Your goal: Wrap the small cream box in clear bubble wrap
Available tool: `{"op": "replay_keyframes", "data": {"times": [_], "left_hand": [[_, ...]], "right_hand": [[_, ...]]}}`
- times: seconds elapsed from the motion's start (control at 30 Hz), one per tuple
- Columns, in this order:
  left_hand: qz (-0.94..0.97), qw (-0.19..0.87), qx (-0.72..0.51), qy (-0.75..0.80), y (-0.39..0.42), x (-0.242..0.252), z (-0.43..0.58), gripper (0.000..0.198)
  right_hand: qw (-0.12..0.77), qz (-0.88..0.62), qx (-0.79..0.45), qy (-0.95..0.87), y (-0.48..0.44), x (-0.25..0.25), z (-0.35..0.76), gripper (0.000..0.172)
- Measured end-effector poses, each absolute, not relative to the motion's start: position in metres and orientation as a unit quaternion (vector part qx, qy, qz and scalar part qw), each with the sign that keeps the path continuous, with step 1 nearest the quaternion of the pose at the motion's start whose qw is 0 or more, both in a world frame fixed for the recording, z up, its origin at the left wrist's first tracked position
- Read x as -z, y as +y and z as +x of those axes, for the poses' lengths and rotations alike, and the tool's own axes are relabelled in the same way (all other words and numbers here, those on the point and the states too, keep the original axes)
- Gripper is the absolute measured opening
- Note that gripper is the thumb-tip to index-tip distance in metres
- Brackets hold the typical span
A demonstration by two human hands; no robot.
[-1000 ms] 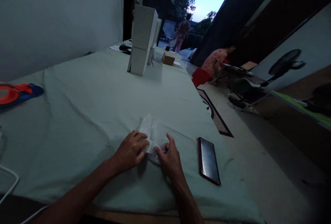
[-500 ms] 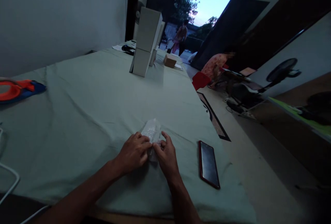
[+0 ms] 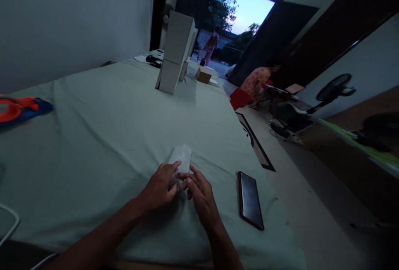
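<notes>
A plastic packet point(image 3: 181, 158) is pinched by curled fingers of the left hand point(image 3: 158, 187) and right hand point(image 3: 200, 194); a phone point(image 3: 250, 199) is laid right of them. White boxes point(image 3: 174, 52) are stacked far beyond.

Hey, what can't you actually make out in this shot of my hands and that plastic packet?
Clear plastic packet: its contents are unclear in the dim head view, and its near end is hidden under the left hand and right hand.
Orange and blue item: cut off by the left edge.
Phone: its screen is dark, nothing readable.
Stacked white boxes: too far and dim to show any labels.
</notes>
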State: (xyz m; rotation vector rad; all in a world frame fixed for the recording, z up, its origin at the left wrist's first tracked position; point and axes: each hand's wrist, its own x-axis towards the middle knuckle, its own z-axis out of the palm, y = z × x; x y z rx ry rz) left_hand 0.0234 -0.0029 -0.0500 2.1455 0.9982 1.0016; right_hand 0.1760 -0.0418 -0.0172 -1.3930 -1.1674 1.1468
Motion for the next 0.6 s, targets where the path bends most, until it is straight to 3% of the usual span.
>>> {"op": "replay_keyframes", "data": {"times": [0.33,0.6], "left_hand": [[0.697,0.432,-0.390,0.419,-0.006,0.040,0.019,0.060],[0.689,0.430,-0.403,0.422,-0.007,0.038,0.021,0.044]], "right_hand": [[0.358,-0.557,-0.337,-0.670,-0.041,0.018,0.182,0.054],[0.295,-0.560,-0.158,-0.757,-0.045,0.030,0.168,0.070]]}}
